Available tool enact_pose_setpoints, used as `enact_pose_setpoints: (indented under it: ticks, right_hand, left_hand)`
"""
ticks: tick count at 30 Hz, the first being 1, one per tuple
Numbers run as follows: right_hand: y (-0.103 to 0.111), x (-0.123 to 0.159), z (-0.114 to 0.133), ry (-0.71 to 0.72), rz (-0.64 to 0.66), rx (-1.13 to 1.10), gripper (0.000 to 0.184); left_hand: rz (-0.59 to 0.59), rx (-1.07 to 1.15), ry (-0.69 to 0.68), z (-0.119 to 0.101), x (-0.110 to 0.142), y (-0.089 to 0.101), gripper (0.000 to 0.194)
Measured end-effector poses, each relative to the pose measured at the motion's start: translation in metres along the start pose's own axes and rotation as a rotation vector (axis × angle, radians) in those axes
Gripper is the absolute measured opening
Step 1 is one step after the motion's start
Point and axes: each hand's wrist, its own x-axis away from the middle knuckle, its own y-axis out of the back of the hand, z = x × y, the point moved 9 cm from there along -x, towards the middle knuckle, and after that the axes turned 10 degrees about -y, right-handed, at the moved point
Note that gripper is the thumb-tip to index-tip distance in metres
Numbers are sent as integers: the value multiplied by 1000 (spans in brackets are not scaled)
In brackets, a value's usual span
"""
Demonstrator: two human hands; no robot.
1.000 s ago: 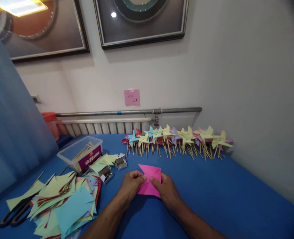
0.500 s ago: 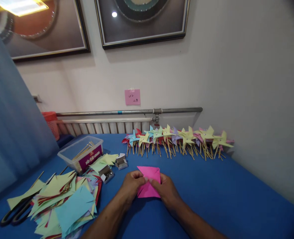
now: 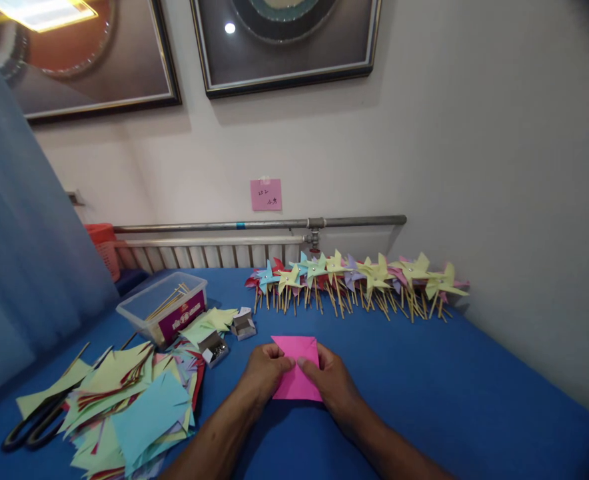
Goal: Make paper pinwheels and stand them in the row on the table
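A pink square of paper [image 3: 297, 373] lies on the blue table [image 3: 424, 380] in front of me. My left hand [image 3: 264, 375] pinches its left side and my right hand [image 3: 332, 383] pinches its right side, the fingertips meeting near the paper's middle. Both hands have their fingers curled onto the sheet, and the far half of the paper shows beyond them.
A row of finished paper pinwheels [image 3: 359, 283] on sticks lines the wall. A heap of coloured paper squares [image 3: 129, 407], black scissors [image 3: 29, 427], a clear box of wooden sticks [image 3: 164, 308] and two small open pin boxes [image 3: 224, 337] sit to my left.
The pink paper has turned slightly and settled flatter on the table. Both hands slid a little lower and closer together on it.
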Motion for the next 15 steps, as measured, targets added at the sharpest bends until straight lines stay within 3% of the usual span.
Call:
enact_pose_setpoints:
  ticks: [9,12,15]
  right_hand:
    - [4,-2,-3,-24,-16,-343,42]
    - [2,-3,-4,-42,2,-329,41]
    - [3,-4,-4,-46,17,-180,44]
  left_hand:
    - [-14,-50,8,-2,2,0,22]
    - [-37,-16,26,0,3,3,21]
    - [-81,29,25,-3,2,10,22]
